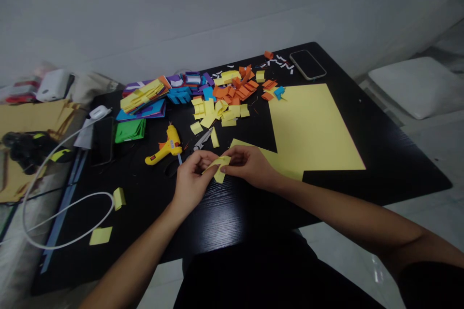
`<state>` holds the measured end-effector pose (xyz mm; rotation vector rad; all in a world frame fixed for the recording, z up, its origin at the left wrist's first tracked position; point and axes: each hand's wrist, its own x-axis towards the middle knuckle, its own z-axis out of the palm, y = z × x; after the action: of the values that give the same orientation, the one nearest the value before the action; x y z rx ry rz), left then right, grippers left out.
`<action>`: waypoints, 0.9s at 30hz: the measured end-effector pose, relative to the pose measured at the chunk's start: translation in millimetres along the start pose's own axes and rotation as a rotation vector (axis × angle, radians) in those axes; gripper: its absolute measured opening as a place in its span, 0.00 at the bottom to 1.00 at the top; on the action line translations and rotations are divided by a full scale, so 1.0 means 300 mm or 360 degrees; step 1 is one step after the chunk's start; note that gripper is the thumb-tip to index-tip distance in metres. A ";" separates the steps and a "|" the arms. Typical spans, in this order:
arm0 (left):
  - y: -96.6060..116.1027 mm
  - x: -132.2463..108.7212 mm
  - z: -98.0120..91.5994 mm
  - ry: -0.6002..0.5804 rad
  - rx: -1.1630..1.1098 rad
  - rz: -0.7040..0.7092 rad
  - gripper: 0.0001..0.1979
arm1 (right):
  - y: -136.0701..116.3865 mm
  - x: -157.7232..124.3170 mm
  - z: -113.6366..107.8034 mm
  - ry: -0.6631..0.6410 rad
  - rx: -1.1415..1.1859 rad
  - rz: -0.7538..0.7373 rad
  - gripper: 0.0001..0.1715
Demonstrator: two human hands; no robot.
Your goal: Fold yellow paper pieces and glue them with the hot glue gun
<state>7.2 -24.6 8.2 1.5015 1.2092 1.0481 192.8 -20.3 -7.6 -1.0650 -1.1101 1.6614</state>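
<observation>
Between my two hands, above the front of the black table, is a small piece of yellow paper (220,173) with a bent shape. My left hand (194,176) pinches its left side, thumb on top. From the other side, my right hand (250,166) grips its right edge between thumb and fingers. Just beyond my hands lie scissors (203,140), their handles partly hidden. A yellow glue gun (167,147) rests to the left of them. Large yellow sheets (311,125) spread out to the right, one corner reaching behind my right hand.
Cut yellow pieces (221,111) and orange pieces (239,89) are heaped at the back. Stacked coloured paper (145,96) and green paper (130,130) lie at left. A white cable (68,246) loops over the left edge. One phone (308,64) is at back right, another (102,140) at left.
</observation>
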 end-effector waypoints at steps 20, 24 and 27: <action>0.010 0.010 -0.017 -0.0012 -0.0023 -0.0100 0.07 | -0.015 0.004 -0.013 -0.0122 -0.0003 0.0000 0.13; 0.009 0.012 -0.018 -0.0032 -0.0030 -0.0081 0.08 | -0.016 0.002 -0.014 -0.0132 -0.0029 0.0001 0.14; 0.004 0.012 -0.020 -0.0026 0.0012 -0.0064 0.08 | -0.015 0.003 -0.015 -0.0132 -0.0030 0.0004 0.15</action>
<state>2.3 -20.4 11.1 1.4830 1.2286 1.0036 197.6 -17.5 -4.4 -1.0180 -1.1802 1.7133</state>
